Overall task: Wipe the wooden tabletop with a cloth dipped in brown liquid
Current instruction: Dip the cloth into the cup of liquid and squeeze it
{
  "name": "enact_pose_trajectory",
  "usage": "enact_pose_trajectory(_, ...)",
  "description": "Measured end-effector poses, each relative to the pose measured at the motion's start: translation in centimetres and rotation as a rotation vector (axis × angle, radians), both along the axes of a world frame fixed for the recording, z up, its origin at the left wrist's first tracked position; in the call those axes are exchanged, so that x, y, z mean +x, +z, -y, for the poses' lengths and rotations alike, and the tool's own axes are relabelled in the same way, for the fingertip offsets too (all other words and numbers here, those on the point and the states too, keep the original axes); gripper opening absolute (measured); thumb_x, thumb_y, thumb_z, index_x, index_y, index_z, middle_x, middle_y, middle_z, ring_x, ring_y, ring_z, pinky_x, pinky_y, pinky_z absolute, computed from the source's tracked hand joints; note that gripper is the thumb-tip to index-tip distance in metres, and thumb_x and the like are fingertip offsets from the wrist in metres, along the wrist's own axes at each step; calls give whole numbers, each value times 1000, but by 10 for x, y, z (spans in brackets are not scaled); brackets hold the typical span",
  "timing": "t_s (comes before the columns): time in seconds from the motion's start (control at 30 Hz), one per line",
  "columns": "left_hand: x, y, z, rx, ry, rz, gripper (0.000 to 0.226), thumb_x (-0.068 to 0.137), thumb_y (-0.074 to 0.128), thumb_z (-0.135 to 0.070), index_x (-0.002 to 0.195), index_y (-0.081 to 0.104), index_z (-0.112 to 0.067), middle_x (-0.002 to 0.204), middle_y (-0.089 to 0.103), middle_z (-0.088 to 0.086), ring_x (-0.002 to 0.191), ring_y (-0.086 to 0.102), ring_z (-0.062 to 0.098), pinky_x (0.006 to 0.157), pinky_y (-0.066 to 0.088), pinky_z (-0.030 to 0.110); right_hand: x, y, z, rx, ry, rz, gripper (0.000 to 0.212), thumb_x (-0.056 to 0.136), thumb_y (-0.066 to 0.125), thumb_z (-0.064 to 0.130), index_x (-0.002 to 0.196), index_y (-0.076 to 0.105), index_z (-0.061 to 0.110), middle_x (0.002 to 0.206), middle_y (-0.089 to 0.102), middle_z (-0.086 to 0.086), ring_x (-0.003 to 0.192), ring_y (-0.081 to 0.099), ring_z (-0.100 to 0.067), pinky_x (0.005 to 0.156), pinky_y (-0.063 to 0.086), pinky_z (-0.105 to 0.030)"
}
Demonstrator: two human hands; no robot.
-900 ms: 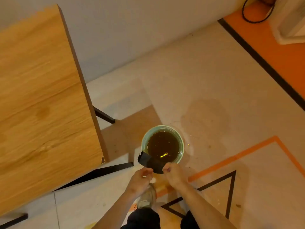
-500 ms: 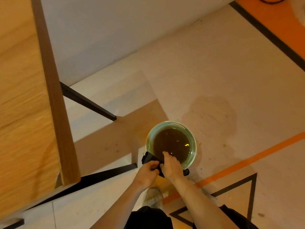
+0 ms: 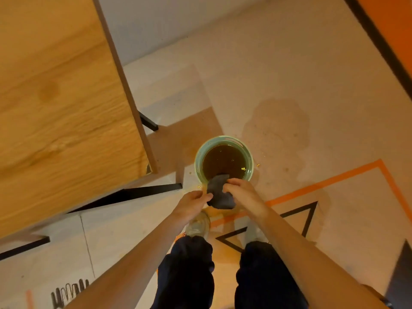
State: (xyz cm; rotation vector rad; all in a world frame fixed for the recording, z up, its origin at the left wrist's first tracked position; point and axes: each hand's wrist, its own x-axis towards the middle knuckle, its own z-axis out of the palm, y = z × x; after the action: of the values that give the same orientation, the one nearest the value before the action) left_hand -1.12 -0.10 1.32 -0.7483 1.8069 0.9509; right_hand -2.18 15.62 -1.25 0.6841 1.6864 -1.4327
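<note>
A pale green basin (image 3: 249,155) of brown liquid (image 3: 224,161) stands on the floor in front of me. Both hands hold a dark grey cloth (image 3: 219,192) over the basin's near rim, its far tip touching or just above the liquid. My left hand (image 3: 191,202) pinches the cloth's left edge. My right hand (image 3: 242,192) grips its right side from above. The wooden tabletop (image 3: 58,103) fills the upper left, well above the floor.
Black metal table legs (image 3: 133,194) run along the floor left of the basin. A damp stain (image 3: 276,123) marks the floor beyond the basin. Orange tape (image 3: 323,186) and a black triangle outline (image 3: 307,219) lie to the right. My shoes (image 3: 197,224) stand just behind the hands.
The view has pulled back and the table shows more. The cloth, bunched at the basin's near rim before, now hangs gathered between both hands over the rim, its tip at the liquid.
</note>
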Motion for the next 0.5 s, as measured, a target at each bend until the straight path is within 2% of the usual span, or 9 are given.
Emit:
enact_pose_trajectory(0.07, 8, 34, -11, 76, 66, 17, 51, 97, 56, -53, 136, 60, -21, 139, 57, 0, 132, 50, 20, 116, 37, 41, 5, 45, -15, -33, -60, -35, 9, 91, 59, 9, 91, 61, 0, 85, 48, -12, 84, 50, -26, 73, 38, -35)
enact_pose_trajectory(0.13, 17, 73, -24, 168, 127, -59, 40, 95, 60, -52, 124, 66, -25, 128, 65, -4, 125, 57, 17, 112, 42, 39, 11, 90, -29, -12, -98, -55, 21, 91, 61, 6, 104, 60, -11, 89, 51, -15, 86, 52, -27, 75, 41, -38)
enact_pose_trajectory(0.2, 27, 117, -35, 256, 202, -209, 19, 96, 65, -36, 112, 70, -28, 115, 73, -1, 111, 66, 10, 98, 51, 25, 16, 138, -39, -29, -111, -41, 15, 89, 63, 3, 103, 64, -2, 101, 63, -23, 96, 62, -35, 84, 50, -44)
enact_pose_trajectory(0.23, 32, 140, -41, 303, 249, -287, 18, 96, 66, -26, 113, 70, -27, 111, 74, 1, 104, 68, 4, 89, 52, 17, 19, 163, -45, -39, -114, -33, 15, 89, 62, 3, 104, 66, 3, 109, 66, -24, 100, 64, -36, 87, 53, -43)
enact_pose_trajectory(0.27, 36, 164, -46, 346, 284, -353, 22, 95, 67, -18, 116, 70, -23, 110, 74, 0, 99, 68, -2, 84, 52, 14, 21, 190, -50, -46, -107, -41, 19, 90, 60, 1, 108, 65, 5, 115, 65, -25, 101, 64, -34, 83, 55, -33)
enact_pose_trajectory(0.33, 43, 207, -54, 411, 332, -443, 26, 91, 72, -17, 117, 71, -19, 113, 72, -6, 104, 66, -6, 89, 52, 16, 25, 247, -60, -28, -101, -117, 34, 91, 58, -3, 125, 54, 3, 117, 65, -22, 98, 66, -26, 65, 51, -10)
enact_pose_trajectory(0.37, 46, 226, -56, 436, 334, -479, 28, 89, 73, -25, 117, 71, -21, 115, 71, -9, 110, 64, -4, 94, 50, 19, 27, 274, -64, -8, -110, -184, 45, 89, 62, -3, 130, 49, 8, 112, 67, -18, 90, 69, -17, 59, 49, -6)
enact_pose_trajectory(0.43, 49, 262, -57, 475, 295, -517, 32, 90, 71, -33, 120, 71, -24, 123, 68, -8, 118, 60, 0, 100, 46, 21, 29, 323, -69, 37, -41, -374, 69, 82, 72, 0, 136, 39, 27, 106, 66, -1, 76, 68, -6, 60, 49, -7)
enact_pose_trajectory(0.5, 50, 293, -52, 508, 250, -558, 30, 95, 65, -30, 123, 70, -21, 125, 66, 0, 120, 59, 4, 100, 47, 19, 28, 357, -72, 110, 157, -577, 80, 74, 83, 15, 136, 37, 34, 113, 57, 9, 83, 65, -8, 69, 48, -6)
